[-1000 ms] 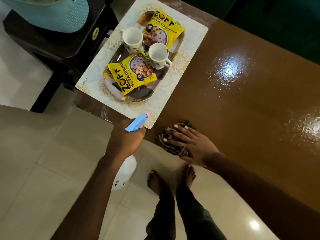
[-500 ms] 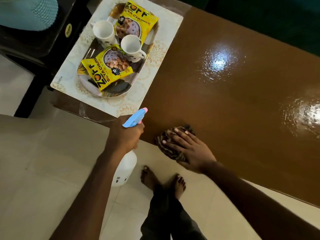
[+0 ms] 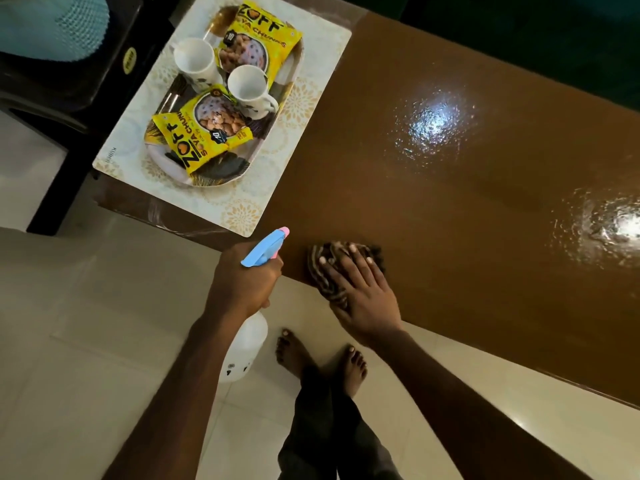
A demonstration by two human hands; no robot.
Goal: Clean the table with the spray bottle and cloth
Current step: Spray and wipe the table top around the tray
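My left hand point(image 3: 242, 278) grips the neck of a white spray bottle point(image 3: 244, 348) with a blue and pink head, held just off the near edge of the glossy brown table point(image 3: 467, 209), nozzle pointing over the tabletop. A dark striped cloth point(image 3: 329, 268) lies bunched at the table's near edge. My right hand point(image 3: 360, 292) lies flat on the cloth with straight fingers, pressing it down on the table.
A pale placemat point(image 3: 318, 67) at the table's left end carries a tray point(image 3: 221, 178) with two white mugs point(image 3: 251, 88) and two yellow snack packets point(image 3: 204, 140). A dark stool point(image 3: 69, 91) stands left of the table. My bare feet point(image 3: 322, 362) are on the tiled floor.
My view has shifted a little. My right hand with the cloth has slid slightly along the near edge. The left hand keeps holding the bottle in the same spot.
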